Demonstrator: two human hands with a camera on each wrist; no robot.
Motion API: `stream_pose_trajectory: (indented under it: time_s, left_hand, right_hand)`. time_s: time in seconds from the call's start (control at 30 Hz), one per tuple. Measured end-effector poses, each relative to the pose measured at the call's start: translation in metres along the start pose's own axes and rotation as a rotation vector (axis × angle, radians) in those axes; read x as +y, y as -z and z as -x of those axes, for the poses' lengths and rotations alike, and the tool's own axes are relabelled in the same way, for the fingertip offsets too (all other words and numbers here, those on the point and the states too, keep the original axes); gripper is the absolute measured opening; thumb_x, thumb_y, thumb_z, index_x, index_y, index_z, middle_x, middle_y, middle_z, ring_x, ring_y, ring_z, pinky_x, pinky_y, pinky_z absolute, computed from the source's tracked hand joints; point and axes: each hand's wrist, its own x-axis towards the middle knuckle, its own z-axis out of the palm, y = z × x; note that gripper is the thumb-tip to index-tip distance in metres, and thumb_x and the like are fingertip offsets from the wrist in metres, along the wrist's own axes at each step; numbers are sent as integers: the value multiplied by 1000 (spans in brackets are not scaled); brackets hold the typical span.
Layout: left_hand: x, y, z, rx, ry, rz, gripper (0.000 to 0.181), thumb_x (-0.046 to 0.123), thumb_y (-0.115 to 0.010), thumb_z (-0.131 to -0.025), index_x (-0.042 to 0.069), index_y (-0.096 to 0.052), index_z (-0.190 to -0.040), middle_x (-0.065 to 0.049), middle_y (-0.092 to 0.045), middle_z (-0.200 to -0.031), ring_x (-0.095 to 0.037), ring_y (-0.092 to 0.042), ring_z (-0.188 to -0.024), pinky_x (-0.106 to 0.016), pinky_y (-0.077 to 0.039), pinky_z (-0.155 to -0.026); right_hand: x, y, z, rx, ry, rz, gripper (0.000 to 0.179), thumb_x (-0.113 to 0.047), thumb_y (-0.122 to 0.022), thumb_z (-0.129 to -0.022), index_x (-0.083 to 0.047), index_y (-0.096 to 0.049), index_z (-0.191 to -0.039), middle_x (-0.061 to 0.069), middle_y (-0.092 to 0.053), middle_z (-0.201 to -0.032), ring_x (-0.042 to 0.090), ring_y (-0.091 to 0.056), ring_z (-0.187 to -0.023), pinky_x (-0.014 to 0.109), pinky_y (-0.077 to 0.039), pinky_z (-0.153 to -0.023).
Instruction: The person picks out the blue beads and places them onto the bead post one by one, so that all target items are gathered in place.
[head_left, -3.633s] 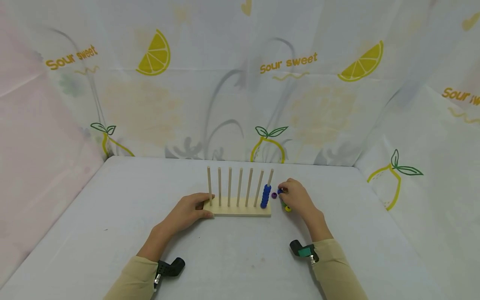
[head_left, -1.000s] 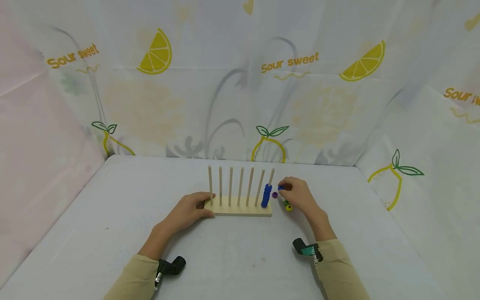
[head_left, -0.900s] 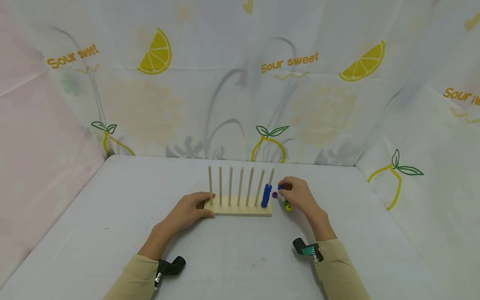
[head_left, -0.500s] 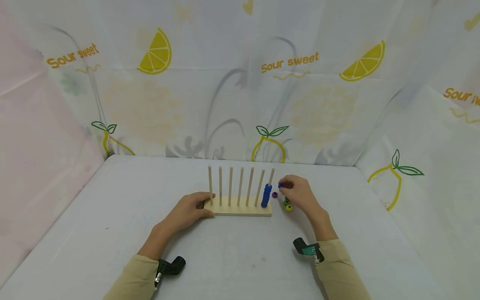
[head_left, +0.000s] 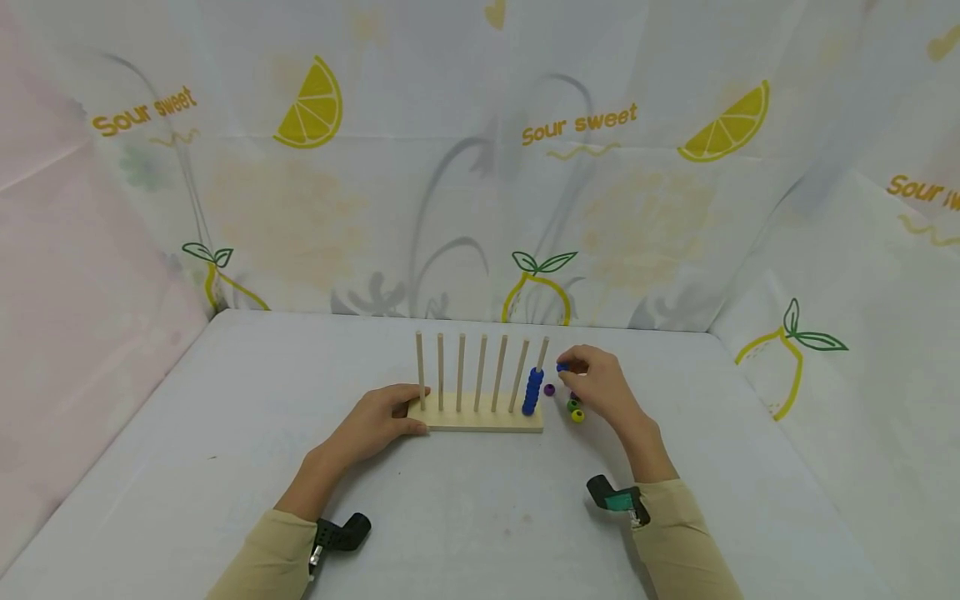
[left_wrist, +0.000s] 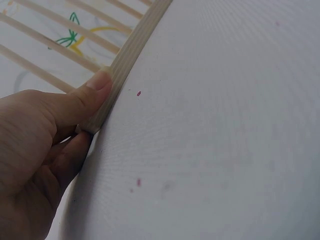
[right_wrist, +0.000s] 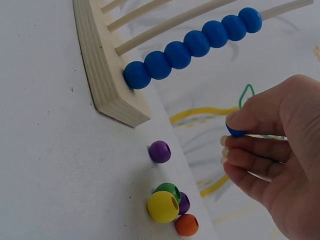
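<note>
A wooden base (head_left: 480, 422) carries a row of several upright pegs. Blue beads (head_left: 532, 392) are stacked on the rightmost peg, whose top sticks out bare; the other pegs bear none. My left hand (head_left: 380, 421) grips the left end of the base, its thumb (left_wrist: 95, 90) along the front edge in the left wrist view. To the right of the stack, my right hand (head_left: 600, 385) pinches one more blue bead (right_wrist: 235, 131) between thumb and fingers, raised off the table and apart from the peg. Most of that bead is hidden by the thumb.
Near the base's right end lies a purple bead (right_wrist: 160, 151). Beside it a cluster holds a yellow bead (right_wrist: 162, 207), a green bead (right_wrist: 169, 189), an orange bead (right_wrist: 187, 225) and another purple bead (right_wrist: 184, 204). Printed cloth (head_left: 450, 167) stands behind the white table (head_left: 465, 517).
My right hand has lifted the blue bead slightly up and away from the loose beads, so more of the cluster shows. The left hand and the base stay in place over the last second.
</note>
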Motion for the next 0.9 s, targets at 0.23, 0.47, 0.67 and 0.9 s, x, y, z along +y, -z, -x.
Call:
stream_pose_trajectory:
  time_s: [0.23,0.47,0.67,0.9]
  left_hand:
    - [-1,0,0,2,6,-1,59,31,-80,-83,15,-61,-137,-9,-61,-140,-32,-52,-135,-51,-43,-111]
    - [0,0,0,-1,15,19,58,31,-80,-82,15,-63,-135,-9,-61,-139,-32,-53,-134,-51,-44,-110]
    - [0,-1,0,-1,20,29,58,31,-80,-82,15,-63,-135,-9,-61,-140,-31,-53,-134,-50,-44,-110]
    - [1,0,0,-2,5,28,58,32,-80,-82,15,-63,-135,-9,-61,-139,-31,-54,-134,-50,-45,-109]
  right_hand:
    - [-8,5,0,9,-12,-26,18,-6,-68,-90,-3,-71,-107,14,-72,-104,29,-68,-97,46,-58,-87]
    - [-13,6,1,0,4,-69,19,-6,-69,-89,-3,-71,-108,13,-72,-105,29,-69,-99,47,-58,-91]
    - [-17,11,2,1,-3,-98,19,-7,-70,-89,-5,-72,-108,12,-72,-105,30,-70,-102,46,-59,-87]
    - [-23,12,3,5,3,-137,21,-7,-70,-89,-4,-71,-110,12,-72,-107,30,-70,-104,47,-58,-92]
